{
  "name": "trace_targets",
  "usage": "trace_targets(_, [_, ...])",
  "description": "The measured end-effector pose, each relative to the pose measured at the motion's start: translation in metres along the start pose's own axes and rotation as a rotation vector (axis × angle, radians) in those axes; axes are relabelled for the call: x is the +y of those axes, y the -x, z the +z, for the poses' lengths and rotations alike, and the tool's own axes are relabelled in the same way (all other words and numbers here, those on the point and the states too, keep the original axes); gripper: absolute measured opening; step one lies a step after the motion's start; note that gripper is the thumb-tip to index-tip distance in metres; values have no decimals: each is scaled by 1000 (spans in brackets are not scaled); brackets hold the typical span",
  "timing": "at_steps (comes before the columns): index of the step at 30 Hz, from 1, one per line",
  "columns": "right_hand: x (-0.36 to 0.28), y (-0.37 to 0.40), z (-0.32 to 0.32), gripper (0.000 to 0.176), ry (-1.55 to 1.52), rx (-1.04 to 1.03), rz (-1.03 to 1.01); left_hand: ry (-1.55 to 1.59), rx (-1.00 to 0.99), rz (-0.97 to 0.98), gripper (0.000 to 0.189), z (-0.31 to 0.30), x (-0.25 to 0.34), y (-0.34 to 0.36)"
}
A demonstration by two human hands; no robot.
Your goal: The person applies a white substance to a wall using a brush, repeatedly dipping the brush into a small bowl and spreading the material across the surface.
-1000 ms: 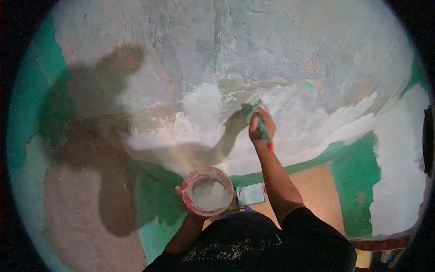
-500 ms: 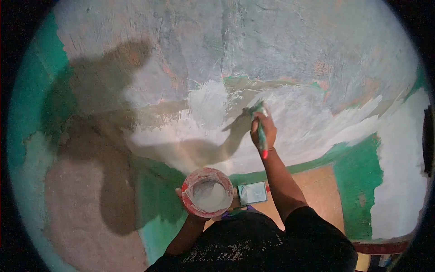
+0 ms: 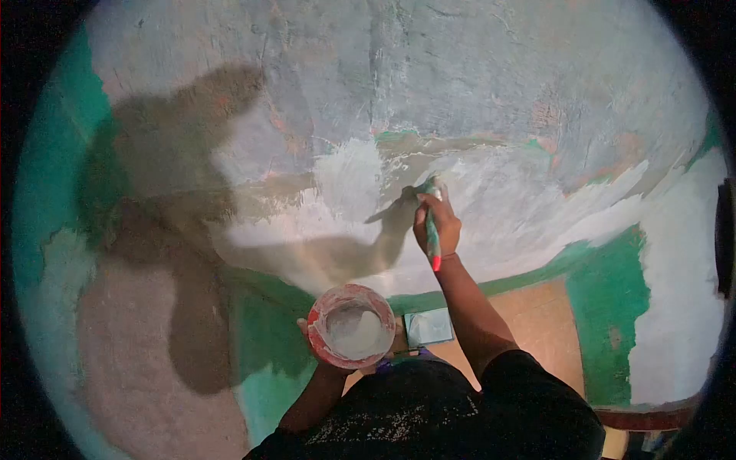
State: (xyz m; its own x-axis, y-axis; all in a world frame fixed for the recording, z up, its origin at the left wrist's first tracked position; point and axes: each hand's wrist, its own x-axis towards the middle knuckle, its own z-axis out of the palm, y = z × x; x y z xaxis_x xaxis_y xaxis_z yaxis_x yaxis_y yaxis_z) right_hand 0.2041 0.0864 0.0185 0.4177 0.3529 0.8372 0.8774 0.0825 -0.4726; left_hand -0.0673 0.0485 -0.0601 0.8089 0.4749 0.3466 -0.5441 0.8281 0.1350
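My right hand is closed around a paintbrush with a green, paint-smeared handle and a red end. The bristles meet the wall, at the edge of a fresh white patch. Below and to the left, my left hand holds a round red bucket from beneath and the side, its fingers partly hidden. Whitish paint lies inside the bucket, and its rim is smeared with white.
Green painted areas border the white along the lower wall. A small light-coloured box sits beyond my body, right of the bucket. Shadows of a head and arms fall across the left wall. A dark object is at the far right.
My right hand and the brush have shifted slightly left and a little down along the wall. The bucket and my left hand have barely moved.
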Motion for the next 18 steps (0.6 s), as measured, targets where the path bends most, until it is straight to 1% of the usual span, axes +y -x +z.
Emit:
trace_targets(3, [-3, 10, -7, 17, -117, -95, 126, -84, -85, -52, 109, 7, -2, -10])
trace_targets(4, [2, 7, -8, 16, -109, -92, 72, -93, -51, -24, 108, 6, -4, -7])
trace_targets(6, [-3, -5, -26, 16, -76, -59, 121, -121, 3, 35, 105, -1, -6, -8])
trace_targets(7, [-9, -15, -34, 16, -62, -43, 142, 8, -110, 62, 103, 5, -11, -14])
trace_targets(8, [-12, -26, -35, 16, -46, 133, 15, 140, -221, 91, 102, 14, -20, -20])
trace_targets(10, [3, -30, -23, 16, 20, 87, 39, 148, -230, 107, 101, 5, -19, -17])
trace_targets(11, [10, -25, -16, 16, 56, 62, 55, 27, -128, 89, 102, -20, -8, -4])
trace_targets(12, [7, -14, -7, 18, -14, 102, -42, -93, -27, 68, 102, -34, -3, 4])
trace_targets(15, [10, 27, 1, 17, -23, -116, 73, -55, 51, 71, 111, 2, -11, -1])
trace_targets(16, [9, 31, -2, 17, -28, -207, 158, -103, 44, 54, 111, 2, -11, 0])
trace_targets(18, [6, 32, -10, 16, -156, -146, 175, -121, 20, 21, 110, -1, -9, 2])
